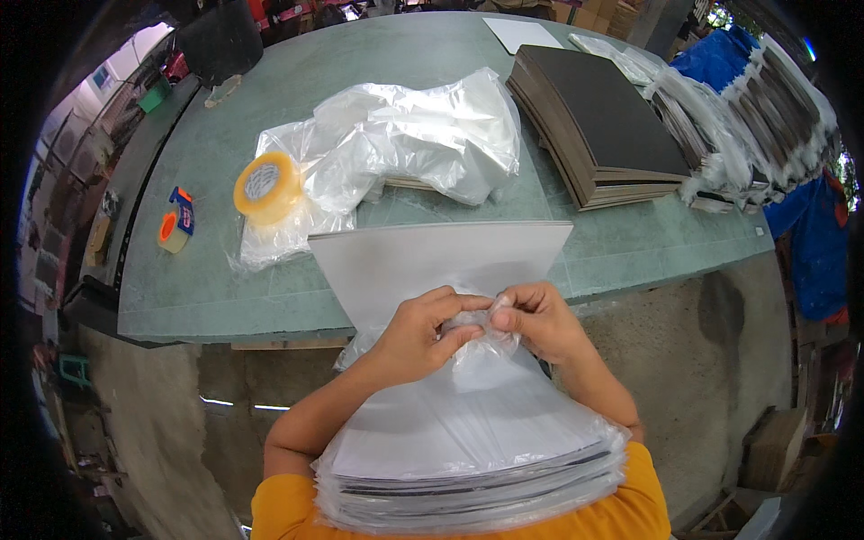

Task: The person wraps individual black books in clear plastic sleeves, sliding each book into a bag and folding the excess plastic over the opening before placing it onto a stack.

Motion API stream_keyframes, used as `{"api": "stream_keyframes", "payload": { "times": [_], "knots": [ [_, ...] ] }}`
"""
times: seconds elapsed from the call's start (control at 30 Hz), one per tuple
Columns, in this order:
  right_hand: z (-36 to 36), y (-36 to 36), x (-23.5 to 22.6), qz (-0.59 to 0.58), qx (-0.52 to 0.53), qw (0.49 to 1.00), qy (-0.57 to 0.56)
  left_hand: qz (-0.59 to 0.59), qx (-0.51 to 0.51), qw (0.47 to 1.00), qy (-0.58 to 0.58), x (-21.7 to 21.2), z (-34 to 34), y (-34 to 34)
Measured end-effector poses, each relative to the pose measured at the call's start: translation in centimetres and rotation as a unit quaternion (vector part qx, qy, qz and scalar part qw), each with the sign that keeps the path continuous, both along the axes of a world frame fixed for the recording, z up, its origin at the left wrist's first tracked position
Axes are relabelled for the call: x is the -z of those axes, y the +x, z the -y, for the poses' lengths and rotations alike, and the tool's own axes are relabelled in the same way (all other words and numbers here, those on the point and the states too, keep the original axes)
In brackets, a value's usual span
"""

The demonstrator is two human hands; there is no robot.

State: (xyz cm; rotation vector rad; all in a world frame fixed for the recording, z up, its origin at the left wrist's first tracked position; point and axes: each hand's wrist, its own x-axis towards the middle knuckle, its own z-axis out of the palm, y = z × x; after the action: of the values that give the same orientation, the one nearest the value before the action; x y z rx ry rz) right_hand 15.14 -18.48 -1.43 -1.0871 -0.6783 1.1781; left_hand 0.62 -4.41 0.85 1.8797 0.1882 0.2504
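A thick stack of white-faced sheets (423, 432) in a clear plastic bag (540, 468) rests against my body, over my orange shirt. My left hand (421, 335) and my right hand (542, 326) meet above it, thumbs and fingers pinching the bunched clear plastic between them. Just beyond my hands, a pale flat board (441, 256) leans up at the table's near edge; how it joins the stack is hidden by my hands and the plastic.
On the green table (306, 297) lie a pile of clear plastic bags (414, 126), a large tape roll (267, 187) and a tape dispenser (177, 219). Dark boards (603, 117) are stacked at right, beside plastic-wrapped bundles (774, 108). A white sheet (522, 34) lies at the back.
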Motion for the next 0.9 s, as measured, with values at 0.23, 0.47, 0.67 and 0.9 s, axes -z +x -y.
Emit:
{"api": "stream_keyframes", "payload": {
  "times": [0.23, 0.47, 0.67, 0.9],
  "knots": [
    [5.5, 5.4, -0.9, -0.197, 0.413, 0.888, 0.053, -0.185, -0.22, 0.928, 0.236, 10.7, -7.8, -14.1],
    [3.1, 1.2, -1.1, 0.006, 0.07, 0.997, -0.016, 0.118, -0.525, 0.813, 0.22, 2.3, -10.2, -13.7],
    [-2.9, -2.6, -0.8, -0.109, 0.001, 0.993, 0.034, 0.087, -0.04, 0.995, -0.012, -3.3, -0.8, -2.1],
    [-2.4, -2.5, -2.3, -0.211, 0.161, 0.964, -0.013, 0.052, -0.156, 0.986, -0.004, 0.7, -3.4, -3.6]
  ]
}}
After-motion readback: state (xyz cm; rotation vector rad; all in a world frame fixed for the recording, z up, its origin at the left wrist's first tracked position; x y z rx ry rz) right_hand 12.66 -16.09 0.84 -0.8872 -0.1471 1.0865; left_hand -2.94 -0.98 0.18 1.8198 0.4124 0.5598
